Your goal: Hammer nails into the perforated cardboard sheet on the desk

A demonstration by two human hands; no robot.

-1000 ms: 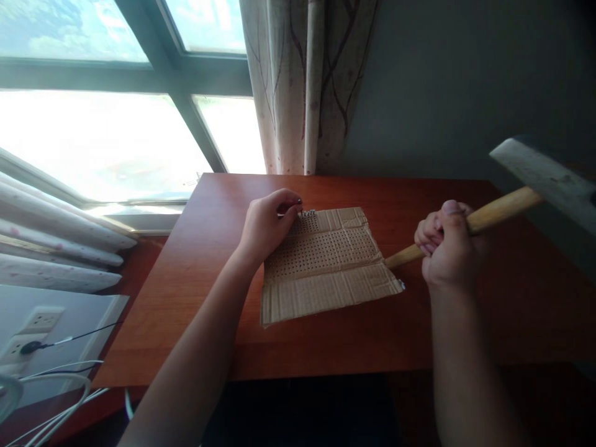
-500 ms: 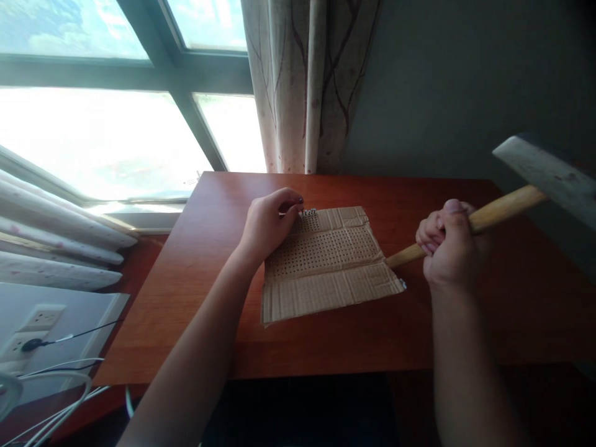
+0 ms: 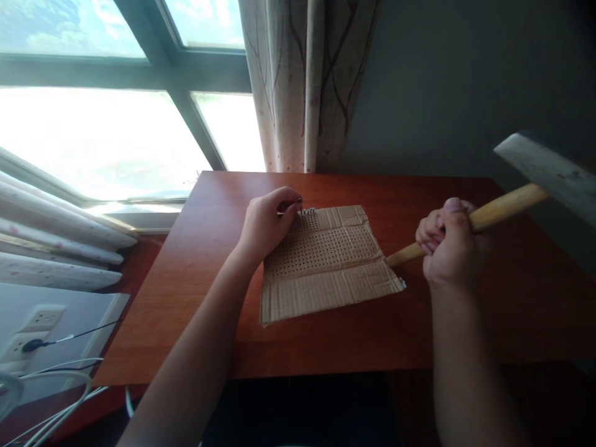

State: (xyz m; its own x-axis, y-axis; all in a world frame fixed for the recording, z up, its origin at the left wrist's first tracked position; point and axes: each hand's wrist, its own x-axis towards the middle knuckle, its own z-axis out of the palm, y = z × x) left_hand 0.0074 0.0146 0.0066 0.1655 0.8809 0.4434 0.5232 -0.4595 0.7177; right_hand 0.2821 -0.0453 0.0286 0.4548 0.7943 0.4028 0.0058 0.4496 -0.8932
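Observation:
A flat piece of cardboard (image 3: 326, 273) pierced with rows of small holes lies on the reddish wooden table (image 3: 186, 298). My left hand (image 3: 267, 223) rests at its far left corner, fingers pinched on a small dark-headed nail (image 3: 298, 200). A few tiny metal pieces (image 3: 308, 212) stand just beside that pinch on the cardboard's far edge. My right hand (image 3: 449, 245) is closed round the wooden handle of a hammer (image 3: 493, 214), held raised to the right of the cardboard. Its grey metal head (image 3: 549, 171) points up and right.
A patterned curtain (image 3: 307, 81) hangs behind the table against a grey wall. A large window (image 3: 102, 124) fills the left. Wall sockets (image 3: 30, 329) with a black plug and white cables (image 3: 56, 397) sit low on the left.
Both hands stay almost where they were. The view has shifted only slightly.

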